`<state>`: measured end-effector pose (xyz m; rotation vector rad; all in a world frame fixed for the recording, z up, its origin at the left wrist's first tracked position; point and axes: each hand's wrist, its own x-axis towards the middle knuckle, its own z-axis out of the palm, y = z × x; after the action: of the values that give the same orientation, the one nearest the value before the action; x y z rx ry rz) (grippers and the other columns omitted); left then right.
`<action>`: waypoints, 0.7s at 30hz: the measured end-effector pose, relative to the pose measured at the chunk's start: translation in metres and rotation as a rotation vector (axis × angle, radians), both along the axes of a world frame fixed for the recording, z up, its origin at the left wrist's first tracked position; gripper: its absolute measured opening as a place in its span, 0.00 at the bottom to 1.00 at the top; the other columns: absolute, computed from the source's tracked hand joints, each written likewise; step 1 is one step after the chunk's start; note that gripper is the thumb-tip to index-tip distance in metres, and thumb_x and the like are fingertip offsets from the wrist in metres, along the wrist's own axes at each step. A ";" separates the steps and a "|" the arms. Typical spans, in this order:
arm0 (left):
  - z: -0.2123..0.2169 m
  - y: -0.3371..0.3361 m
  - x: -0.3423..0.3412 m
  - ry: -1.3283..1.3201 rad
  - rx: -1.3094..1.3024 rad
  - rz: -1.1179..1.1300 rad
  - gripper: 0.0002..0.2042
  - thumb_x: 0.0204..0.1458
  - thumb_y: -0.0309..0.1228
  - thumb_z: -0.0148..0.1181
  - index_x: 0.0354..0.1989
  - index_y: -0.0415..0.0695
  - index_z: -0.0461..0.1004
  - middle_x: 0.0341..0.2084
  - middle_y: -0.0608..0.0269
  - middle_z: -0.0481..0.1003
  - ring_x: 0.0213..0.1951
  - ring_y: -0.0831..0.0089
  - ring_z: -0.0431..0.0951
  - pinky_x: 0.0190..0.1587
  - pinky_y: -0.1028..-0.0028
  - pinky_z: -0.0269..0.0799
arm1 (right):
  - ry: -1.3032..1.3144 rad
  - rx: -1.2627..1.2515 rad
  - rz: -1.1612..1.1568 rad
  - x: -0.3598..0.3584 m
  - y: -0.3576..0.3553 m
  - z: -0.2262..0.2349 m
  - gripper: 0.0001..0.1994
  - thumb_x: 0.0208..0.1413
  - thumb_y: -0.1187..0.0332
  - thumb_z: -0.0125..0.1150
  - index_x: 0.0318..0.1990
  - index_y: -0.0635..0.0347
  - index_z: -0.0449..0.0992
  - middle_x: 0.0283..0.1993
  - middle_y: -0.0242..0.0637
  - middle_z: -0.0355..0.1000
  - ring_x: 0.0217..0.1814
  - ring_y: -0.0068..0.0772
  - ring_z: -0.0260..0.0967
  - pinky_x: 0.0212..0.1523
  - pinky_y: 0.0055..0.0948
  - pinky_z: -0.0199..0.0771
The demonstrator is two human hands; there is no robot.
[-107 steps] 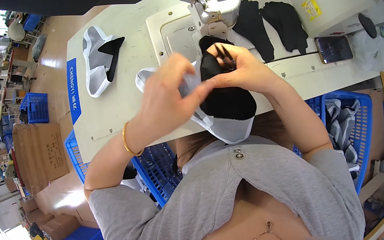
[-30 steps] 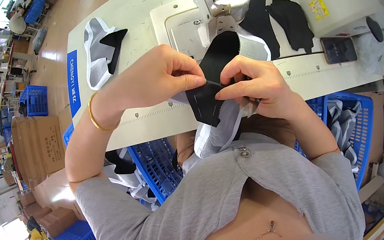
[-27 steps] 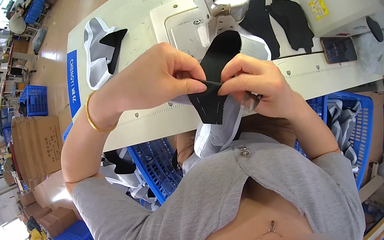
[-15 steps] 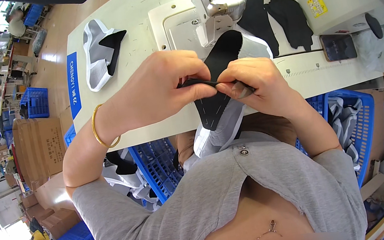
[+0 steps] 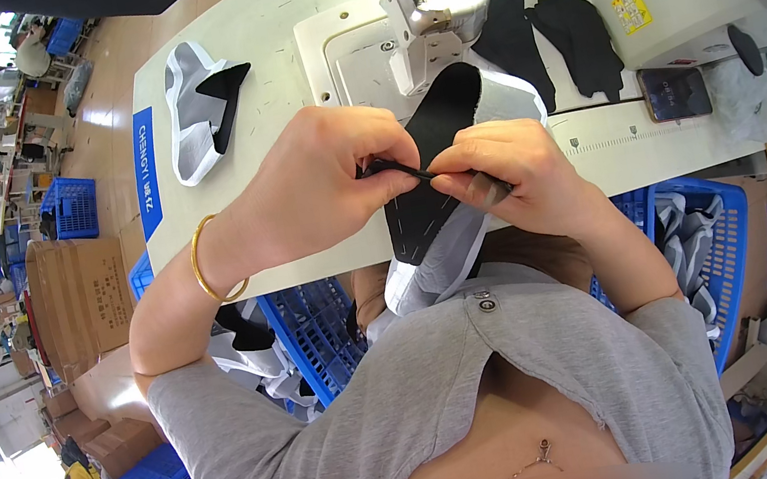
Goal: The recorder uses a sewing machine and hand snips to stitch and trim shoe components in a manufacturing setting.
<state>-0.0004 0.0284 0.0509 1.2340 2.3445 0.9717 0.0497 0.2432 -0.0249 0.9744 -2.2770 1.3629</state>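
Left grip (image 5: 332, 172) and right grip (image 5: 515, 162) pinch black fabric (image 5: 416, 222), sewing machine (image 5: 441, 22) just beyond, phone (image 5: 675, 93) rightward.

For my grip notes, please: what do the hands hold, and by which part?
The left hand and right hand pinch the cloth piece by a fold in its black part; the right also holds a small dark object, its kind unclear.

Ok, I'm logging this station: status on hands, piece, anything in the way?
Left hand, right hand: both pinch black-grey fabric piece. Right hand also has small dark object, partly hidden. Black pieces, phone off right, seemingly out of the way.
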 end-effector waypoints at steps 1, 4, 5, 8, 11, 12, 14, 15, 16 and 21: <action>0.000 0.000 0.000 -0.036 0.000 0.026 0.05 0.44 0.21 0.66 0.29 0.39 0.76 0.22 0.63 0.74 0.25 0.73 0.71 0.28 0.73 0.64 | 0.017 -0.001 0.002 0.000 0.000 0.000 0.08 0.46 0.70 0.69 0.32 0.61 0.76 0.25 0.36 0.71 0.25 0.38 0.70 0.25 0.32 0.68; -0.001 -0.001 -0.001 -0.088 0.008 0.054 0.05 0.45 0.22 0.67 0.29 0.39 0.76 0.23 0.64 0.75 0.26 0.75 0.72 0.29 0.74 0.65 | 0.019 0.000 0.010 0.000 0.001 0.001 0.08 0.46 0.70 0.69 0.32 0.61 0.76 0.25 0.36 0.71 0.24 0.38 0.70 0.25 0.32 0.68; -0.001 -0.001 -0.001 -0.104 0.016 0.055 0.05 0.45 0.23 0.67 0.29 0.39 0.76 0.23 0.65 0.75 0.27 0.76 0.73 0.30 0.75 0.66 | 0.020 -0.001 0.010 0.000 0.001 0.000 0.08 0.46 0.70 0.69 0.32 0.61 0.76 0.25 0.36 0.71 0.24 0.38 0.70 0.25 0.32 0.68; 0.003 -0.001 -0.001 -0.291 -0.054 0.170 0.05 0.48 0.25 0.67 0.29 0.38 0.77 0.23 0.66 0.76 0.29 0.79 0.73 0.32 0.77 0.67 | 0.025 0.001 -0.006 0.000 0.002 -0.003 0.08 0.46 0.72 0.69 0.32 0.62 0.76 0.25 0.37 0.71 0.24 0.38 0.70 0.25 0.32 0.68; -0.001 -0.003 -0.003 -0.262 -0.053 0.185 0.06 0.50 0.27 0.67 0.30 0.38 0.77 0.24 0.66 0.76 0.30 0.80 0.73 0.35 0.77 0.68 | 0.018 -0.028 -0.033 0.001 0.002 -0.005 0.07 0.46 0.73 0.68 0.32 0.62 0.76 0.25 0.37 0.72 0.24 0.38 0.70 0.25 0.32 0.68; -0.001 -0.003 -0.003 -0.262 -0.053 0.184 0.06 0.50 0.27 0.67 0.30 0.38 0.77 0.24 0.66 0.76 0.30 0.80 0.73 0.35 0.77 0.68 | 0.001 -0.029 -0.037 0.001 0.002 -0.005 0.07 0.46 0.74 0.68 0.32 0.62 0.76 0.25 0.37 0.72 0.24 0.38 0.70 0.25 0.32 0.68; -0.002 -0.003 -0.001 -0.255 -0.017 0.195 0.07 0.50 0.28 0.67 0.31 0.38 0.78 0.24 0.66 0.76 0.30 0.80 0.73 0.35 0.77 0.68 | -0.016 -0.031 -0.041 0.002 0.003 -0.005 0.07 0.46 0.74 0.68 0.32 0.62 0.76 0.25 0.37 0.72 0.24 0.38 0.69 0.25 0.32 0.68; -0.003 -0.004 0.000 -0.255 -0.018 0.195 0.07 0.50 0.28 0.67 0.31 0.38 0.78 0.24 0.66 0.76 0.30 0.80 0.73 0.35 0.77 0.68 | -0.035 -0.032 -0.043 0.002 0.003 -0.005 0.07 0.46 0.74 0.68 0.32 0.62 0.76 0.25 0.37 0.72 0.24 0.38 0.69 0.25 0.32 0.67; -0.005 -0.004 0.000 -0.250 0.029 0.200 0.07 0.49 0.28 0.67 0.31 0.38 0.78 0.24 0.66 0.76 0.31 0.80 0.73 0.36 0.77 0.68 | -0.054 -0.034 -0.044 0.002 0.004 -0.005 0.06 0.47 0.74 0.68 0.32 0.61 0.76 0.24 0.38 0.71 0.24 0.37 0.69 0.25 0.32 0.67; -0.010 -0.007 -0.001 -0.252 0.091 0.227 0.05 0.48 0.25 0.67 0.31 0.37 0.78 0.26 0.66 0.76 0.31 0.81 0.73 0.36 0.79 0.69 | -0.089 -0.052 -0.042 0.004 0.005 -0.002 0.06 0.48 0.73 0.67 0.32 0.62 0.76 0.24 0.37 0.71 0.23 0.36 0.68 0.25 0.31 0.66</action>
<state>-0.0019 0.0215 0.0411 0.8300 2.2929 1.2392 0.0533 0.2483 -0.0267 0.8610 -2.2994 1.4678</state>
